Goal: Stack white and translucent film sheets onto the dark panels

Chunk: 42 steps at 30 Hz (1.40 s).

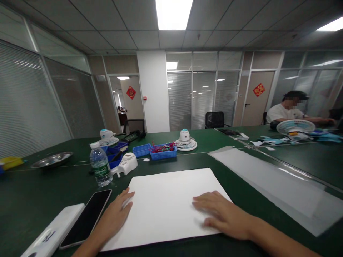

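My worry is the white sheet (168, 203) skating around on the green table (193, 162). Neither grip is pinching anything: left grip (118, 210) lies loose along the left edge, thumb apart from the fingers, and right grip (223, 214) is spread wide, palm down, over the right side. That one's blurry, so I can't tell if it's pressing or hovering. Push unevenly and I'd bet the sheet twists. It lies flat between the two and partly under both.

The phone (85, 217) and white box (53, 232) are right by the left forearm, so a careless swing could shove them. Plastic film (276, 182) runs near the right forearm, easy to drag.

Bit further out, the capped bottle (100, 166) stands near the sheet's far left corner beside a white housing (128, 163). Slide the sheet forward hard and the housing gets bumped, maybe the bottle tips.

Blue tray (164, 156) of red wires beyond that looks safe enough imo.
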Motion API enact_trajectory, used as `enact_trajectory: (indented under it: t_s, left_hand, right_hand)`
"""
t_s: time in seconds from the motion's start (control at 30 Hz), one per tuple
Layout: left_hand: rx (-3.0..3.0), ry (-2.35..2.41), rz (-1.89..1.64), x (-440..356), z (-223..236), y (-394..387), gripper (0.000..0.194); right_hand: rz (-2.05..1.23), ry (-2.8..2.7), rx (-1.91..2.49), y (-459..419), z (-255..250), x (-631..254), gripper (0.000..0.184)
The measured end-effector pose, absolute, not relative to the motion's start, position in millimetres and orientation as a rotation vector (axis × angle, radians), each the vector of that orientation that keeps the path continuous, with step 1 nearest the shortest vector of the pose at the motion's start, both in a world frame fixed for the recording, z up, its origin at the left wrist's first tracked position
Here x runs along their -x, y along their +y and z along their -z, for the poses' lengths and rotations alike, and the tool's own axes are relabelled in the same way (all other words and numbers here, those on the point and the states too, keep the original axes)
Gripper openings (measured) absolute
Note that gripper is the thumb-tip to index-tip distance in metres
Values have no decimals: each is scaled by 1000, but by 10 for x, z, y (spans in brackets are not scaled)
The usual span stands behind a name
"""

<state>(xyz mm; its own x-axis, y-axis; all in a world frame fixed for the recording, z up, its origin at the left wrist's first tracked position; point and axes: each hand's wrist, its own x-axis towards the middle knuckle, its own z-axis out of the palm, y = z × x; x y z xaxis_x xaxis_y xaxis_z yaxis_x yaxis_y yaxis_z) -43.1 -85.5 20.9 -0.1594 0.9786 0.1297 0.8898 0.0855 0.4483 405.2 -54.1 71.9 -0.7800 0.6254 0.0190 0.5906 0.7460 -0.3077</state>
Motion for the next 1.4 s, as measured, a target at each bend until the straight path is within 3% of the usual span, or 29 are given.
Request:
enact_trajectory:
  t_s: [0.1, 0.17, 0.27, 0.37, 0.53, 0.7, 0.87, 1.1, 1.4]
  left_hand:
    - [-1902, 2152, -631, 426, -227, -868, 56]
    - [-1914, 2148, -632, 425, -233, -878, 57]
    - [-1944, 2150, -633, 431, -216, -886, 58]
    - [-2006, 2163, -605, 437, -193, -881, 59]
    - [-2043, 2198, -526, 392, -247, -894, 59]
    - [-2052, 2202, -547, 364, -278, -905, 61]
    - [-2032, 2157, -652, 406, -211, -879, 64]
    - [-1911, 2073, -826, 331, -330, -946, 68]
    - [-1934, 2188, -658, 310, -310, -874, 74]
  right_hand:
    - [9, -2515, 1562, -140, -589, -4445, 58]
    - [164, -2272, 1877, 101, -509, -4748, 69]
    - [163, -2055, 2170, 317, -428, -5120, 82]
    - [121, -2043, 2258, 374, -389, -5251, 77]
    - [181, -2145, 2175, 317, -390, -5078, 47]
    - [216, -2142, 2111, 141, -548, -4921, 34]
    - [182, -2437, 1678, -172, -724, -4531, 46]
    - [-75, -2798, 974, -759, -749, -3850, 40]
    - [-330, -2734, 801, -787, -744, -3860, 47]
